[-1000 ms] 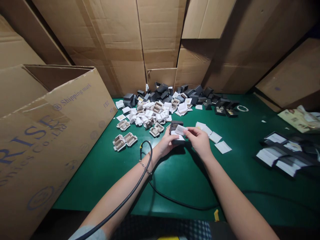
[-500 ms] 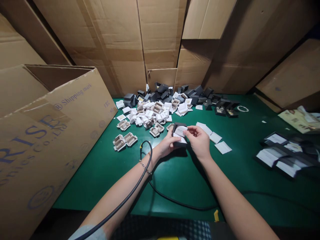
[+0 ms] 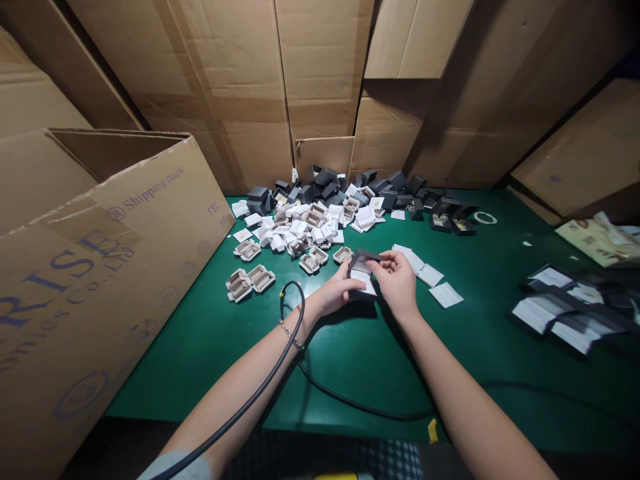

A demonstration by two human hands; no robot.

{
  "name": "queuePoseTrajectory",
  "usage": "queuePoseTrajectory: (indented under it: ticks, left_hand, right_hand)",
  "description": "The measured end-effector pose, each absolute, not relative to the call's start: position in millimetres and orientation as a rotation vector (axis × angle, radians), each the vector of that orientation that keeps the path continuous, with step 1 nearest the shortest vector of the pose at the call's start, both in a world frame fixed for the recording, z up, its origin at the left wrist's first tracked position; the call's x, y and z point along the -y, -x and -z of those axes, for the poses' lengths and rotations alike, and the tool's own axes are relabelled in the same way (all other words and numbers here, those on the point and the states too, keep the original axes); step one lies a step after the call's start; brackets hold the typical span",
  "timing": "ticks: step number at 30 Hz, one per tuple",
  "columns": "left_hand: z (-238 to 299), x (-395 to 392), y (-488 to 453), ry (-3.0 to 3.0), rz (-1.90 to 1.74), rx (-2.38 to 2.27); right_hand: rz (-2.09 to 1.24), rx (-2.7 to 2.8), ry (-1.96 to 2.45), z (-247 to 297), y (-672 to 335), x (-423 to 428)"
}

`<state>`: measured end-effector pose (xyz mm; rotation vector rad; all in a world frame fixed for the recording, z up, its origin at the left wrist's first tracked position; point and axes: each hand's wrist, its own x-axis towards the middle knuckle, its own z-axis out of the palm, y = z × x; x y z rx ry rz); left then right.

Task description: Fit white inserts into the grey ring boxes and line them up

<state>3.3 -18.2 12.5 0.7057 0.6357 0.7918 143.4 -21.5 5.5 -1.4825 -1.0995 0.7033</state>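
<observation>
Cardboard cartons (image 3: pixel 220 73) line the upper frame behind a green tabletop (image 3: pixel 205 340); at centre, the left hand (image 3: pixel 335 293) clasps an open black hinged box (image 3: pixel 359 264), the right hand (image 3: pixel 400 283), fingers pinching its lid (image 3: pixel 369 254).

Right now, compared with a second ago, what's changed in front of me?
Your left hand has shifted the open black box slightly right and toward you. Your right hand, earlier pinching a white card above it, now holds the raised lid; the card seems to rest inside it. The white pile and loose papers stayed put.
</observation>
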Motion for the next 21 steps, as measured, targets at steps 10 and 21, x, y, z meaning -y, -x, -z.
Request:
queuePoseTrajectory:
  ticks: [10, 21]
  left_hand:
    - [-10.7, 18.2, -1.8, -0.757, -0.746, -0.625]
    - [-4.1, 15.7, -2.4, -0.814, -0.711, -0.634]
  right_hand:
    - [-0.844, 1.195, 1.403, -13.4, -139.9, 22.1]
    - [-0.752, 1.236, 1.453, -11.8, -140.7, 21.9]
